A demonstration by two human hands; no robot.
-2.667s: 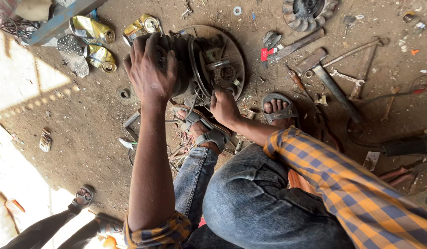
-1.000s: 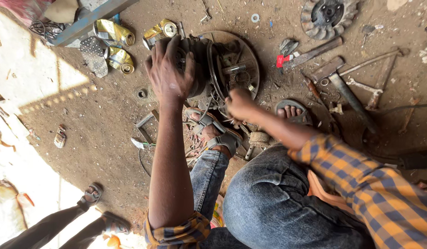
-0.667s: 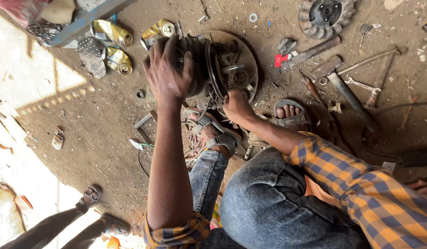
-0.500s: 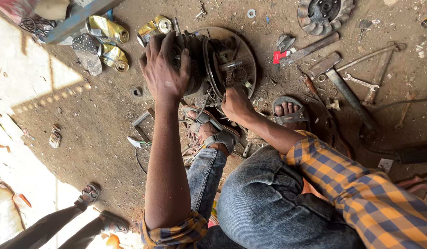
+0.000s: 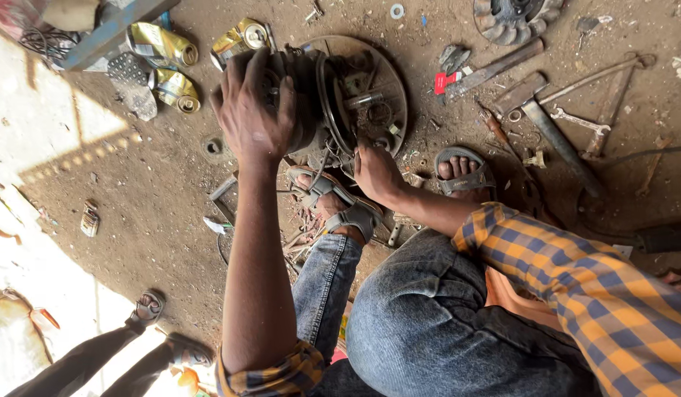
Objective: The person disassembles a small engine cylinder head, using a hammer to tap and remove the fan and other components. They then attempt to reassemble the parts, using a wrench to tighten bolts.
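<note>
A dark, greasy round machine part with a wide metal disc lies on the dirt floor between my feet. My left hand grips its left side from above, fingers wrapped over the housing. My right hand rests low against the part's near edge; what its fingers hold is hidden. My sandalled left foot braces under the part, and the other foot sits to its right.
Dented yellow cans lie at the upper left. Hammers, a spanner and metal bars are spread at the right. A finned round part sits at the top edge. Another person's sandalled feet stand at the lower left.
The view shifted slightly. My left hand keeps its grip on the part, and my right hand stays at the near edge with only small movement.
</note>
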